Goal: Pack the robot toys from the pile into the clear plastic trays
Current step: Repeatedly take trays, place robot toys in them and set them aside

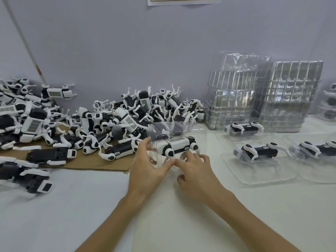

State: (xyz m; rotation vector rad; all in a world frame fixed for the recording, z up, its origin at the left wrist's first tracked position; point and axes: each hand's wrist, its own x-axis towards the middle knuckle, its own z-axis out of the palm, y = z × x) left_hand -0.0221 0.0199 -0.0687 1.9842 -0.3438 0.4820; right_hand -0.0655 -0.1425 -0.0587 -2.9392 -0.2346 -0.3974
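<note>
Seating the robot toy point(177, 144) squarely in the clear tray point(201, 132) is the step in hand, judging by how it sits on its side low in the moulded well at the middle of the table point(72, 206), with the tray's far part rising behind it. The left hand point(148, 166) grips the tray's left side, fingers curled to the wall and thumb across the front. The right hand point(195, 172) has bent fingertips at the toy's near legs; whether they pinch a leg or only press it I cannot tell. To do it well, I would keep the tray steady with the left hand and fold the thin white legs into their recesses before pressing the body down, since forcing them could bend them or buckle the thin plastic. The pile point(116, 120) lies just behind on cardboard point(87, 163). To the right lie filled trays point(258, 151), beyond them a stack of empty trays point(263, 99).
</note>
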